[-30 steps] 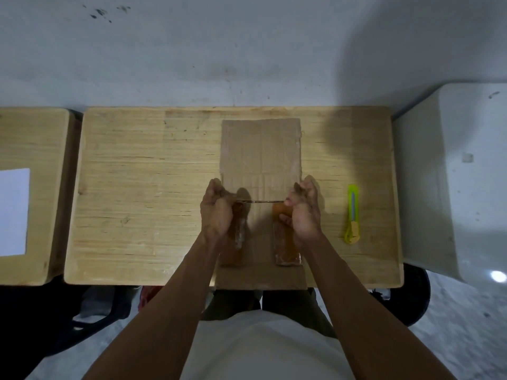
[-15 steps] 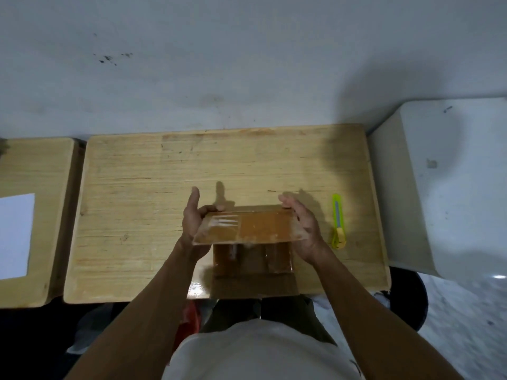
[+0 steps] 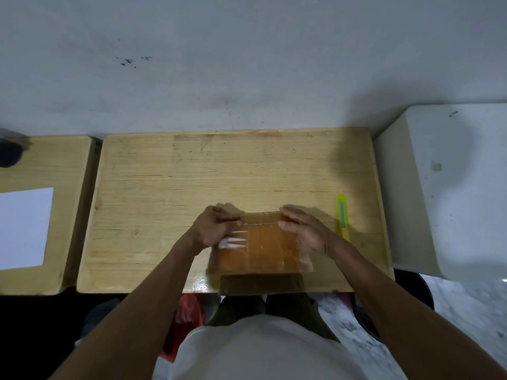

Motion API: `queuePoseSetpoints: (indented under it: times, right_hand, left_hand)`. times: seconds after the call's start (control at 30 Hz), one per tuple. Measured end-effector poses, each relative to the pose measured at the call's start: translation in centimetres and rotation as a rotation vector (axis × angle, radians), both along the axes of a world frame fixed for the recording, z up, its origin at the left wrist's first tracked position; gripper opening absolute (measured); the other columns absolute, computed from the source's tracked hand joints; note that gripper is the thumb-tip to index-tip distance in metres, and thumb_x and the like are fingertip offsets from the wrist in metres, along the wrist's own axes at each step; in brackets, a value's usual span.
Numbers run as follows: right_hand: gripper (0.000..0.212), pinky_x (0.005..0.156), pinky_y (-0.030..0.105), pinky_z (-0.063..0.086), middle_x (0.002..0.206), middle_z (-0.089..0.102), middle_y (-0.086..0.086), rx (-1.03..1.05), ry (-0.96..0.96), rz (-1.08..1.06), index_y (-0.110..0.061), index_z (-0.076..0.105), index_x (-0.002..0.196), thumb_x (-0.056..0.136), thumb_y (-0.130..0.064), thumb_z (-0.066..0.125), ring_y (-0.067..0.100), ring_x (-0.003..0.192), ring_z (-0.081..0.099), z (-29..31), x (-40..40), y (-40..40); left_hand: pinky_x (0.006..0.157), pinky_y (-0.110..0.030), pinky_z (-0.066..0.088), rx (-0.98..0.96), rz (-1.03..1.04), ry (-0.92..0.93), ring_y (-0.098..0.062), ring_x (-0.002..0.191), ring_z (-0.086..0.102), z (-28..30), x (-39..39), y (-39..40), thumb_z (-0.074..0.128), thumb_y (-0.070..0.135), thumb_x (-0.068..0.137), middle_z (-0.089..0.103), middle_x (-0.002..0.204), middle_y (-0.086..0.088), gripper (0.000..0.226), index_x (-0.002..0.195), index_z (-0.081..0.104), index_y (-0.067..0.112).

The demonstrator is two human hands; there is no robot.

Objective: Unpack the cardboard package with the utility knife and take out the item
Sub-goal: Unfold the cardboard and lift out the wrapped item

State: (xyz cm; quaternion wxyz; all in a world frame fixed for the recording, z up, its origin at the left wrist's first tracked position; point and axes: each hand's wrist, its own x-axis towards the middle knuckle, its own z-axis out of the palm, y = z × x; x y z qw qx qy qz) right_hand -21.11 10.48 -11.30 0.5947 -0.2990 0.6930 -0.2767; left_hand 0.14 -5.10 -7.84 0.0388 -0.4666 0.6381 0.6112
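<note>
The flat cardboard package (image 3: 263, 246) lies folded shut at the near middle of the wooden table (image 3: 164, 193). Glossy brown tape covers its top, and its near end hangs over the table's front edge. My left hand (image 3: 212, 229) pinches its far left corner. My right hand (image 3: 304, 229) lies along its right edge with straight fingers and the thumb on top. The yellow-green utility knife (image 3: 343, 218) rests on the table just right of my right hand, apart from it. No item from inside the package shows.
A second wooden table (image 3: 55, 160) with a white sheet (image 3: 23, 229) stands at the left. A white block (image 3: 444, 187) stands against the table's right side. The grey wall runs right behind the table. My legs and a red bag (image 3: 186, 319) are below the front edge.
The long cardboard flap that lay stretched out towards the wall has been lifted by both hands and folded back down over the near part. The knife has not moved.
</note>
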Motion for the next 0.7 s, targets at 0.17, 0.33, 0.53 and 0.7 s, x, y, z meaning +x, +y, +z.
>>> queuePoseSetpoints:
  times: [0.17,0.33,0.53,0.7]
  right_hand:
    - [0.069,0.122,0.033,0.008,0.164,0.017,-0.01,-0.012,0.134,0.145,-0.026,0.031,0.154,0.094,-0.051,0.055,0.01,0.151,0.012,0.5,0.0,0.1]
    - [0.08,0.12,0.034,0.001,0.165,0.001,-0.013,0.036,0.243,0.278,-0.025,0.015,0.158,0.094,-0.059,0.048,0.01,0.152,-0.002,0.7,1.1,-0.1]
    - [0.081,0.121,0.038,-0.001,0.165,-0.01,-0.014,0.081,0.397,0.368,-0.025,0.003,0.158,0.096,-0.057,0.044,0.014,0.15,-0.015,0.9,2.7,0.0]
    - [0.086,0.122,0.043,-0.01,0.163,-0.021,-0.009,0.069,0.485,0.425,-0.023,-0.007,0.157,0.096,-0.059,0.041,0.018,0.145,-0.033,0.1,3.5,0.6]
  left_hand:
    - [0.082,-0.033,0.049,-0.004,-0.039,0.001,-0.008,0.076,0.059,-0.7,0.0,0.9,0.068,0.004,0.086,0.055,0.073,0.0,0.024,0.069,0.055,0.014]
    - [0.067,-0.005,0.048,0.004,0.093,0.016,0.009,0.078,0.064,-1.6,0.0,2.6,0.064,0.003,0.092,0.058,0.1,0.01,0.024,0.114,0.059,0.01]
    - [0.095,0.001,0.031,-0.156,-0.088,-0.127,-0.002,0.117,0.046,-3.0,0.2,3.3,0.055,0.025,0.099,0.036,0.147,-0.003,0.049,0.145,0.045,0.01]
    - [0.118,-0.047,0.02,-0.536,-0.432,-0.356,-0.031,0.148,0.015,-5.5,1.3,3.9,0.012,0.062,0.095,0.021,0.16,0.008,0.063,0.15,0.03,0.038]
